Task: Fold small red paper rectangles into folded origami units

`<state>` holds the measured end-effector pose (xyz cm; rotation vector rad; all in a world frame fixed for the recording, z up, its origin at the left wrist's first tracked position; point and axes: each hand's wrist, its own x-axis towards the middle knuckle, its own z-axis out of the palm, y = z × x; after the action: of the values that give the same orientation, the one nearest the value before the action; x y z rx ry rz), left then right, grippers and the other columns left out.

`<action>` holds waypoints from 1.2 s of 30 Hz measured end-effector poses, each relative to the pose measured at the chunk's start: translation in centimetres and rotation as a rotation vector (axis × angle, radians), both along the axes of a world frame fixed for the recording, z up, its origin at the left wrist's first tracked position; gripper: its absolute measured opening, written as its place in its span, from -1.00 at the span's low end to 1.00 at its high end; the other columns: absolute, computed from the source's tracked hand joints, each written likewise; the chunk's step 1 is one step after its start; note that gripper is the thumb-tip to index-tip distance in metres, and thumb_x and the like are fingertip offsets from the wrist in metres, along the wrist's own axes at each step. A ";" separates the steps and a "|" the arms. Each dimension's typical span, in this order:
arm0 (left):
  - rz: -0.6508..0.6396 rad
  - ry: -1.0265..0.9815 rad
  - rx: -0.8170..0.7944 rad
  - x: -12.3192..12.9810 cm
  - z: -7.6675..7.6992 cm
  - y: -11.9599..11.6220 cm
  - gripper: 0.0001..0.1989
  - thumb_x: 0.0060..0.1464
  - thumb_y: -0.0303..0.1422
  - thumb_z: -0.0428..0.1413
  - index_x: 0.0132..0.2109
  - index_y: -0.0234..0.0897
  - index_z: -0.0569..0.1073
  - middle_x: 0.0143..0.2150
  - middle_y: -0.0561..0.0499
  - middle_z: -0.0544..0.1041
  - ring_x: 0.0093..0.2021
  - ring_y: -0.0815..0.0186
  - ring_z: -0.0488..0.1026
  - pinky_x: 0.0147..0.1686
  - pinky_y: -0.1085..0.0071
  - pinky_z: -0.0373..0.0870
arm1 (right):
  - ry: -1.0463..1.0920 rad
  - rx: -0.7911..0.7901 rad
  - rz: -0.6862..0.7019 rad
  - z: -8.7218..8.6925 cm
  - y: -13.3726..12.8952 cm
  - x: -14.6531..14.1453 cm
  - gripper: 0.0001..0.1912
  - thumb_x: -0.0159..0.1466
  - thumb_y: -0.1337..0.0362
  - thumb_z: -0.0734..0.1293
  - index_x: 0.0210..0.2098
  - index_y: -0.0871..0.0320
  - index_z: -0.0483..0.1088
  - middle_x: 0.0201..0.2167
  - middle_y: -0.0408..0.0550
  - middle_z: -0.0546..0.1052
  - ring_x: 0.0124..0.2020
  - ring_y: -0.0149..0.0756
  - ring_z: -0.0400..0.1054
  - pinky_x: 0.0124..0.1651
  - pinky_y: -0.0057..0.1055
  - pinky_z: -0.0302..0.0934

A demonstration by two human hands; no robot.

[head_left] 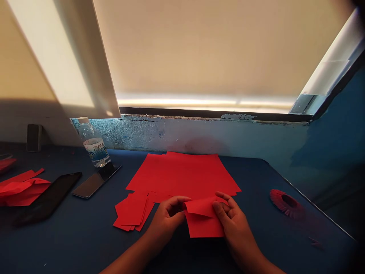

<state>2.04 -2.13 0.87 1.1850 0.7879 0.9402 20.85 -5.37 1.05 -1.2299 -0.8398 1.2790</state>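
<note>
A red paper piece (203,226) with its upper part folded over hangs between my two hands, above the front of the blue table. My left hand (169,217) pinches its upper left corner. On the other side, my right hand (232,219) grips the right edge, thumb over the folded flap and fingers behind. Just beyond lie large red sheets (182,173). Several small red cut pieces (132,209) overlap to the left of my left hand.
Left on the blue table (94,236) are a water bottle (95,148), a phone (95,182), a dark tablet-like device (51,198) and crumpled red paper (25,190). A small dark box (33,137) stands farther back. A fringed red ring (286,204) lies near the right edge.
</note>
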 end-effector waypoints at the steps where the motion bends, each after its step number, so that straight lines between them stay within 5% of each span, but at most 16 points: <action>1: 0.000 -0.032 0.005 0.0 -0.2 0.1 -0.70 -0.05 -0.39 0.12 -0.10 -0.28 0.46 -0.14 -0.10 0.51 -0.08 0.14 0.41 -0.13 0.31 0.33 | -0.007 0.000 0.001 0.0 0.0 0.0 -0.39 0.11 -0.01 0.35 0.06 0.09 0.14 -0.48 -0.13 0.45 -0.40 -0.20 0.38 -0.34 -0.32 0.26; 6: 0.062 0.000 0.018 0.2 -0.5 0.2 -0.65 -0.07 -0.33 0.20 -0.08 -0.27 0.45 -0.10 -0.11 0.49 -0.07 0.14 0.41 -0.13 0.33 0.34 | -0.026 0.012 -0.007 -0.7 0.2 0.1 -0.39 0.12 -0.05 0.32 0.05 0.09 0.14 -0.43 -0.08 0.47 -0.41 -0.21 0.37 -0.37 -0.36 0.24; 14: 0.136 -0.035 -0.052 0.3 0.0 0.1 -0.66 0.05 -0.15 0.10 -0.15 -0.32 0.46 -0.19 -0.12 0.53 -0.21 0.17 0.47 -0.24 0.34 0.38 | -0.255 0.102 0.075 -0.3 -0.3 -0.2 -0.14 0.01 -0.16 0.35 0.15 0.18 0.09 -0.62 -0.23 0.32 -0.56 -0.32 0.27 -0.49 -0.44 0.16; 20: 0.244 0.000 -0.125 0.1 0.0 0.2 -0.45 0.01 -0.12 0.13 0.09 -0.29 0.27 -0.44 0.00 0.48 -0.49 0.32 0.41 -0.48 0.43 0.33 | -0.224 0.175 0.145 0.3 -0.9 -1.0 -0.20 0.11 0.06 0.36 0.23 0.01 -0.07 -0.20 0.00 0.46 -0.20 -0.18 0.40 -0.13 -0.22 0.29; 25: 0.313 0.093 -0.009 0.2 -0.1 0.2 -0.37 0.04 -0.12 0.11 0.20 -0.24 0.17 -0.65 0.21 0.22 -0.64 0.48 0.17 -0.61 0.57 0.09 | -0.204 0.192 0.270 0.2 -1.3 -0.8 -0.13 0.21 0.15 0.30 0.29 -0.11 -0.36 0.04 0.02 0.39 0.03 -0.17 0.33 0.07 -0.11 0.22; 31: 0.161 0.131 0.034 0.6 -0.4 -0.3 -0.40 0.10 -0.12 0.04 0.22 -0.23 0.09 -0.45 0.05 0.43 -0.45 0.33 0.38 -0.46 0.47 0.27 | -0.394 0.205 0.182 -1.3 -0.7 -0.1 -0.52 0.17 0.15 0.32 0.09 0.00 0.27 0.06 -0.01 0.41 0.05 -0.09 0.31 0.05 -0.17 0.26; 36: 0.182 0.216 0.157 0.7 0.0 -0.8 -0.37 0.14 -0.19 0.01 0.28 -0.13 -0.03 -0.55 0.16 0.31 -0.52 0.42 0.26 -0.47 0.50 0.20 | -0.428 0.179 0.125 -0.9 -0.4 0.1 -0.60 0.14 0.16 0.34 -0.02 0.05 0.38 0.01 -0.01 0.46 0.04 -0.08 0.33 0.05 -0.18 0.26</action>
<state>2.79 -2.90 0.85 1.3844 1.0233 1.0497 20.91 -5.75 0.10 -1.3427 -1.3275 1.0220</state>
